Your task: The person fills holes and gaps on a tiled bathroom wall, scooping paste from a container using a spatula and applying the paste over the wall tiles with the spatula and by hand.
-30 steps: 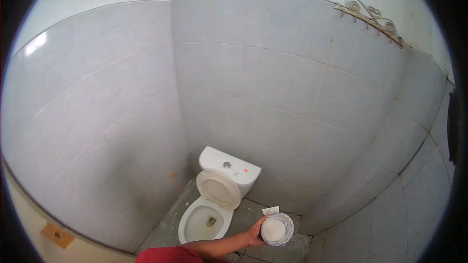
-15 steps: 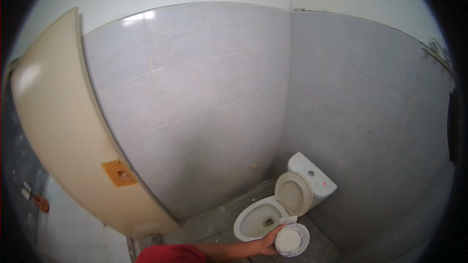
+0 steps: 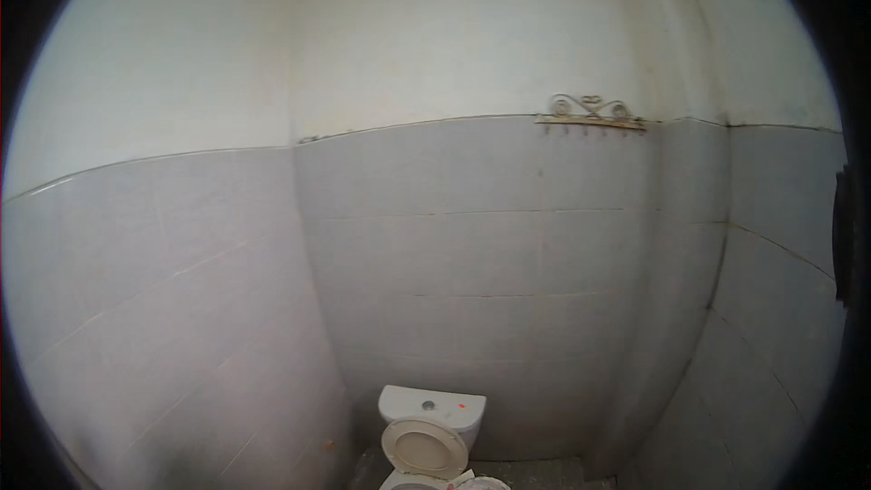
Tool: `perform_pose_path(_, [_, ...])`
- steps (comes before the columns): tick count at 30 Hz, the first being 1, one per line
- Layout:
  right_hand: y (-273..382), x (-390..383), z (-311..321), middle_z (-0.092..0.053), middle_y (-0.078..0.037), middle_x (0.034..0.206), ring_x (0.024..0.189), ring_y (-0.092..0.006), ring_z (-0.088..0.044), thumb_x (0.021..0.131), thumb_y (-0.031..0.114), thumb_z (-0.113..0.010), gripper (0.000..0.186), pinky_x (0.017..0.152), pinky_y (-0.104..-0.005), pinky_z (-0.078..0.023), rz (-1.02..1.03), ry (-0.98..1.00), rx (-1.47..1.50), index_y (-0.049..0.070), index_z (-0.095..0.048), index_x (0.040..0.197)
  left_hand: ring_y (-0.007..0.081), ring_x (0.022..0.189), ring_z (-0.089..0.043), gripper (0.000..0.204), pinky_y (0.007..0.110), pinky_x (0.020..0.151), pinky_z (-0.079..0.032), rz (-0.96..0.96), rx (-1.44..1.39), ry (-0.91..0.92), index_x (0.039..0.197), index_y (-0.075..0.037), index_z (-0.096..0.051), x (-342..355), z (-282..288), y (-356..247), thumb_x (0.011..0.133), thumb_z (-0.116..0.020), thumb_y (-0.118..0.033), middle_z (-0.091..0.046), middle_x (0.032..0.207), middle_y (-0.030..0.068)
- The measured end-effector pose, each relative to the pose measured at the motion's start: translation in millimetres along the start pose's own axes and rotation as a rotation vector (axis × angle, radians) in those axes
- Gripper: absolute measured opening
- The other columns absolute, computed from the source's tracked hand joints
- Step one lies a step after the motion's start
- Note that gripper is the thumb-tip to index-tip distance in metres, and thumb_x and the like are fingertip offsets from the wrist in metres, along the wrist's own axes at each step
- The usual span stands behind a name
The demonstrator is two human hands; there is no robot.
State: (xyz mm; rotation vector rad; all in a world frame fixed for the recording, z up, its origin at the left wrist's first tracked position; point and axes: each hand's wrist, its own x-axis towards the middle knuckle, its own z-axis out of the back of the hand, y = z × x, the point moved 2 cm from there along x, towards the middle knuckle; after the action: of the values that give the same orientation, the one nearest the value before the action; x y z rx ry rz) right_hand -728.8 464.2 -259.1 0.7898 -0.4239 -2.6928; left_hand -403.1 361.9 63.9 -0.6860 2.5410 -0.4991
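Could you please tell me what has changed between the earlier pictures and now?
The view has tilted up: the toilet now sits at the bottom edge, seat lid up as before. The hand and forearm have dropped out of view. Only the rim of the white bowl shows, so its hold cannot be judged. The door has gone from view; the wall rack shows again.

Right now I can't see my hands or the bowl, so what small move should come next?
Probably tilt the head down: the view is mostly grey wall tiles, the toilet sits at the bottom edge, and only a sliver of the white bowl shows.
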Motion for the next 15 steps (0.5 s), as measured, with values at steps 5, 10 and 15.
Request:
perform_pose_path(5, [-53.7, -117.9, -77.0, -0.057, -0.017, 0.121, 0.114, -0.0297, -0.055, 0.088, 0.028, -0.054, 0.043, 0.099, -0.0371, -0.042, -0.162, -0.101, 0.085, -0.003, -0.053, 0.118, 0.0315, 0.103, -0.063, 0.057, 0.054, 0.086, -0.053, 0.089, -0.017, 0.128, 0.122, -0.015, -0.058, -79.6, 80.3, -18.0, 0.09, -0.045, -0.061, -0.065, 0.115, 0.008])
perform_pose_path(10, [-154.5, -215.9, -116.9, -0.058, -0.018, 0.119, 0.112, -0.0303, -0.056, 0.087, 0.026, -0.056, 0.041, 0.098, -0.0373, -0.043, -0.394, -0.216, 0.178, -0.003, -0.055, 0.116, 0.0288, 0.109, -0.061, 0.059, 0.05, 0.09, -0.053, 0.236, 0.024, 0.359, 0.129, -0.016, -0.054, -111.7, 106.7, 1.0, 0.091, -0.044, -0.061, -0.062, 0.122, 0.007])
perform_pose_path(15, [-222.2, -312.9, -170.5, -0.059, -0.018, 0.116, 0.11, -0.0309, -0.057, 0.086, 0.025, -0.057, 0.04, 0.097, -0.0376, -0.043, -0.606, -0.259, 0.279, -0.003, -0.056, 0.114, 0.0294, 0.115, -0.057, 0.064, 0.052, 0.094, -0.049, 0.394, 0.075, 0.446, 0.135, -0.017, -0.05, -114.0, 116.7, 2.6, 0.091, -0.042, -0.063, -0.058, 0.128, 0.0073])
